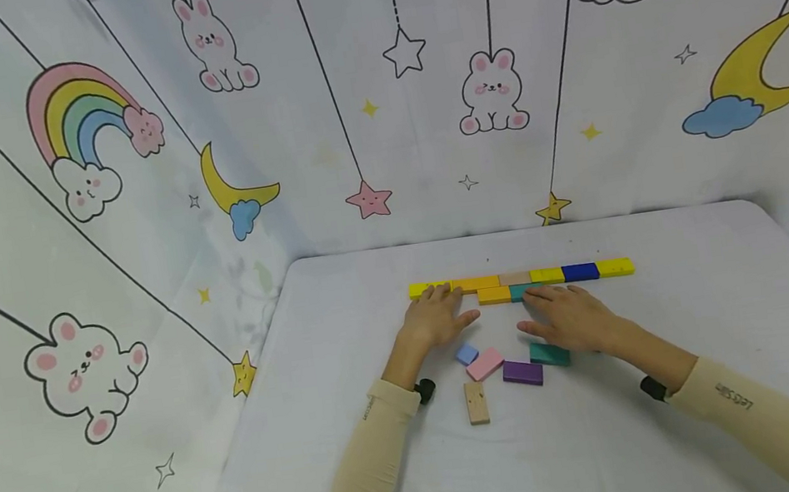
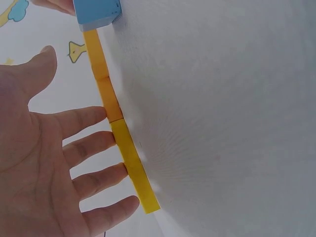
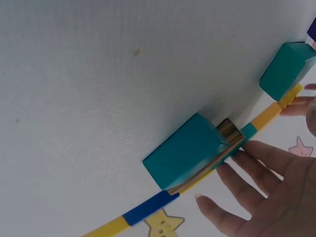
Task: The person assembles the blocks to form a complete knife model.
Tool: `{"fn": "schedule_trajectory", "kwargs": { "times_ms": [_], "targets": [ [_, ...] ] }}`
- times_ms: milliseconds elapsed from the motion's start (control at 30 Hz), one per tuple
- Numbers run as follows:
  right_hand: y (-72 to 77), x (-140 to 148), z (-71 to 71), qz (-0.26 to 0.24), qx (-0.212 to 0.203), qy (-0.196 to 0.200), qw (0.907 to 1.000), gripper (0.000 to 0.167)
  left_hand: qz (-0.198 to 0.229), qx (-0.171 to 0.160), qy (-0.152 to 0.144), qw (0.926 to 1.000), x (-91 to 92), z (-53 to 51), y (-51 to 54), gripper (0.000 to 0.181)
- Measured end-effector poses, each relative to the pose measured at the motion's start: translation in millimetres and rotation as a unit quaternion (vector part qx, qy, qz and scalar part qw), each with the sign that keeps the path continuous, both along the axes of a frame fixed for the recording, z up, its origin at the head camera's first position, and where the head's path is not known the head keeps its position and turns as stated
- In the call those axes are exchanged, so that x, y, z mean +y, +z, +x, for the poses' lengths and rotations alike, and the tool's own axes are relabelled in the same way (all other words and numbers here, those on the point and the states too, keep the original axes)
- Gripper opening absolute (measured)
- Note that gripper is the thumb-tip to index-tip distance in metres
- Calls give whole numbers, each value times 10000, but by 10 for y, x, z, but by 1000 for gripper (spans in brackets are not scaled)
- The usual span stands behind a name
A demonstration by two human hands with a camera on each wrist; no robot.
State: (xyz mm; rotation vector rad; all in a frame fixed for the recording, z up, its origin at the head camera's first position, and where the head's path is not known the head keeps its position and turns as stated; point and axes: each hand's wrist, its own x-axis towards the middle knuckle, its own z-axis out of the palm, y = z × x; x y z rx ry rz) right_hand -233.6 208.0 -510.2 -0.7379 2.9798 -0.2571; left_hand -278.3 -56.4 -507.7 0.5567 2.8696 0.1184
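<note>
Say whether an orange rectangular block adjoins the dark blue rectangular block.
No, the dark blue block adjoins yellow rectangular blocks at both ends.

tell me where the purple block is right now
In the head view, the purple block lies on the white table, below and right of the picture's centre, between the pink block to its left and the green block above right.

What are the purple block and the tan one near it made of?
The purple block looks smooth, evenly coloured, perhaps painted wood, though plastic is possible since no grain shows. The tan block seems unpainted wood: pale brown with darker spots like knots.
</note>
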Motion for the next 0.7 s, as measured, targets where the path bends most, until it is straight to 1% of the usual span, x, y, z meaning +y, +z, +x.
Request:
{"fn": "schedule_trajectory", "kwargs": {
  "times_ms": [267,500,700],
  "targets": [
    [2,1,1,-71,-45,-28,10000,67,-10,36,-13,10000,1,7,-4,74],
    [-6,12,-4,-122,-28,-6,9999,67,26,0,10,10000,4,9,-1,74],
    [5,40,8,-293,-157,-23,9994,69,-10,10,13,10000,5,-1,-13,75]
  ]
}}
